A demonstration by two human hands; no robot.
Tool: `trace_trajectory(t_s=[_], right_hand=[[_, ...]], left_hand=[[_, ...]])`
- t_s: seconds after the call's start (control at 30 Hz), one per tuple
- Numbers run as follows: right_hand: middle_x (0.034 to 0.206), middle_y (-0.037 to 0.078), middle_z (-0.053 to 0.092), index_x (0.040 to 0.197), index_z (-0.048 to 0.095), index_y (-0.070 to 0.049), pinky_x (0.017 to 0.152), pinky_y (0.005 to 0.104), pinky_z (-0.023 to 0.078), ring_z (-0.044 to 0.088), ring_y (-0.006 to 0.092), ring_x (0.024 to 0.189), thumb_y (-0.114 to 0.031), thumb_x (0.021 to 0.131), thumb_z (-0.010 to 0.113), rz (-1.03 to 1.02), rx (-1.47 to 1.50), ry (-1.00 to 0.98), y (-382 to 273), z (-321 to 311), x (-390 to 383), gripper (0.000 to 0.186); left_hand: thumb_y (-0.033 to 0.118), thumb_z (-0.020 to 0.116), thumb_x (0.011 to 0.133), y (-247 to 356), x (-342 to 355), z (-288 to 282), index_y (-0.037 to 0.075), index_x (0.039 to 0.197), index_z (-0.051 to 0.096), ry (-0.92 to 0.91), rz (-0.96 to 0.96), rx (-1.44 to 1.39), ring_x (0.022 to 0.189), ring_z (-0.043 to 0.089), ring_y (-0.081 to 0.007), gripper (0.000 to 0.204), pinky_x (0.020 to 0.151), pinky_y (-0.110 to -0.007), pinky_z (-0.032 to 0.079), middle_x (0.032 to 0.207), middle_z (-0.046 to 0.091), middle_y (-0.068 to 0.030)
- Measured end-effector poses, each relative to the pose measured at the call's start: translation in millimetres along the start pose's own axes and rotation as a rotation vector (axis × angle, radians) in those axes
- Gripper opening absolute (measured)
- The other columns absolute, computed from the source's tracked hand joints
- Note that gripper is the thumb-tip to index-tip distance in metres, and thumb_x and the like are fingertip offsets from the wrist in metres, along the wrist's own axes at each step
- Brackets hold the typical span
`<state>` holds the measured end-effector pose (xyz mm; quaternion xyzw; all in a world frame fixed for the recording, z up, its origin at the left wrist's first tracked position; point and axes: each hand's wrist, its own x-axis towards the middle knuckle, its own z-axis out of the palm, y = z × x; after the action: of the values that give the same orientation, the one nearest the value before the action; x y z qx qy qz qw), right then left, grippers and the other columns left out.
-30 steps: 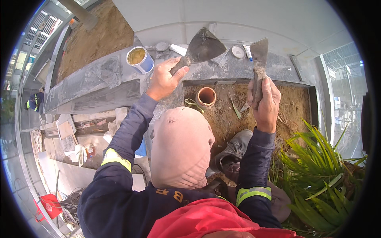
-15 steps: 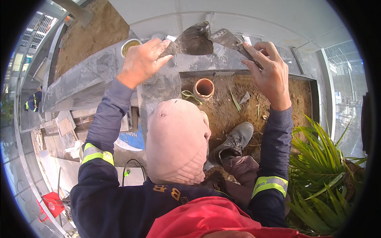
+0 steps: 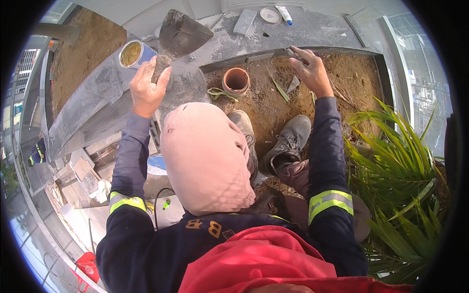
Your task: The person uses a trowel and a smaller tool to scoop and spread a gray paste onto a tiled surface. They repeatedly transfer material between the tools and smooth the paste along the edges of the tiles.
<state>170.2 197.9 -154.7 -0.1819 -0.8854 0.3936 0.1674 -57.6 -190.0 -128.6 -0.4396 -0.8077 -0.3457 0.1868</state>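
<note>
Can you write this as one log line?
left hand: holding wide scraper | right hand: grip unclear | near left hand: open tin

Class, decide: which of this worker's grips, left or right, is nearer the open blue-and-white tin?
Left. The left grip, holding a wide scraper, is just below the open blue-and-white tin in the picture; the right grip is far to the right, past the orange-brown pipe.
</note>
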Motion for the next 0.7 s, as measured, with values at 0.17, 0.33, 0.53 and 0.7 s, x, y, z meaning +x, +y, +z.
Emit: trace_trajectory(t_s=[0.17, 0.33, 0.53, 0.7], right_hand=[[0.120, 0.006, 0.068, 0.141, 0.058, 0.006, 0.085, 0.0258, 0.050, 0.062, 0.0113, 0.099, -0.017, 0.097, 0.071, 0.431, 0.942, 0.398, 92.2, 101.2, -66.0, 0.051], [0.095, -0.001, 0.064, 0.129, 0.064, 0.001, 0.068, 0.0234, 0.043, 0.055, 0.0081, 0.078, -0.022, 0.099, 0.070, 0.588, 1.194, 0.495, 106.6, 149.0, -71.7, 0.038], [0.100, 0.003, 0.068, 0.135, 0.063, 0.003, 0.066, 0.0236, 0.043, 0.055, 0.0080, 0.076, -0.025, 0.102, 0.066, 0.622, 1.057, 0.592, 123.6, 167.7, -45.1, 0.043], [0.106, 0.008, 0.071, 0.143, 0.056, 0.005, 0.057, 0.0284, 0.047, 0.058, 0.0103, 0.071, -0.024, 0.104, 0.064, 0.522, 0.954, 0.704, 153.1, 181.5, -28.9, 0.050]], left_hand=[[0.023, 0.069, 0.096, -47.0, -115.9, 61.6, -0.002, 0.120, 0.064, 0.015, -0.319, -0.062, 0.098, 0.067, -0.0422, 0.035, 0.088, -0.048, 0.052, 0.106, 0.069, -0.0211], [0.023, 0.068, 0.097, -54.0, -188.9, 77.8, -0.001, 0.123, 0.064, -0.100, -0.454, 0.135, 0.098, 0.067, -0.0416, 0.036, 0.088, -0.048, 0.052, 0.107, 0.069, -0.0212], [0.023, 0.067, 0.098, -47.2, -205.0, 77.3, 0.000, 0.126, 0.063, -0.153, -0.449, 0.262, 0.097, 0.067, -0.0409, 0.037, 0.088, -0.048, 0.051, 0.109, 0.069, -0.0213], [0.022, 0.066, 0.098, -45.0, -202.5, 78.4, 0.001, 0.129, 0.062, -0.165, -0.451, 0.275, 0.097, 0.067, -0.0403, 0.037, 0.088, -0.049, 0.051, 0.111, 0.070, -0.0214]])
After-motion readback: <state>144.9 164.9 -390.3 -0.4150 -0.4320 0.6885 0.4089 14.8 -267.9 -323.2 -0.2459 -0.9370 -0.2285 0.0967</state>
